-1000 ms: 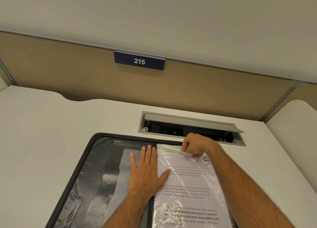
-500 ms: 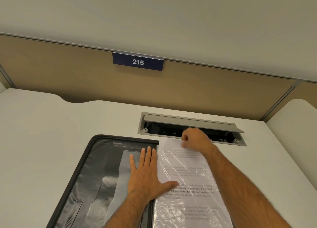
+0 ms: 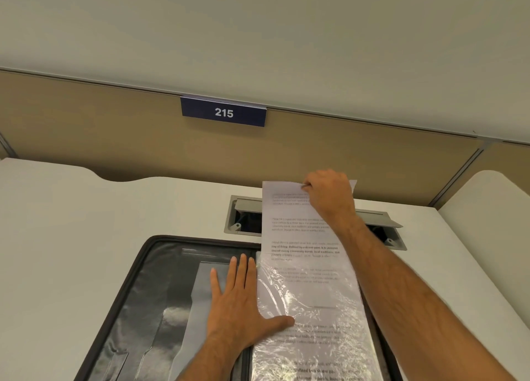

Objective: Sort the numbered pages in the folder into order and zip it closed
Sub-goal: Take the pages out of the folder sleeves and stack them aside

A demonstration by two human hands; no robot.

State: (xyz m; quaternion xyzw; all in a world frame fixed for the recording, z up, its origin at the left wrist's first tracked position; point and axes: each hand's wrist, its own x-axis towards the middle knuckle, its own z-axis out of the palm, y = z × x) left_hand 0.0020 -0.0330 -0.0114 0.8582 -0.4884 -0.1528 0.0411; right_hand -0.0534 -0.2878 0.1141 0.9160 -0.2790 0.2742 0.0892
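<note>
two hands: right hand [image 3: 329, 194] pinches one page [image 3: 298, 231], left hand [image 3: 241, 303] flat.

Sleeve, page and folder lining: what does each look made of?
Sleeve: thin clear plastic film, glossy, going by the crinkles and white glare.
Page, pinched by the right hand: plain matte white paper with black print, curving as it is held.
Folder, under the flat left hand: a dark, shiny lining, probably synthetic leather or vinyl; the sheen fits either.
</note>
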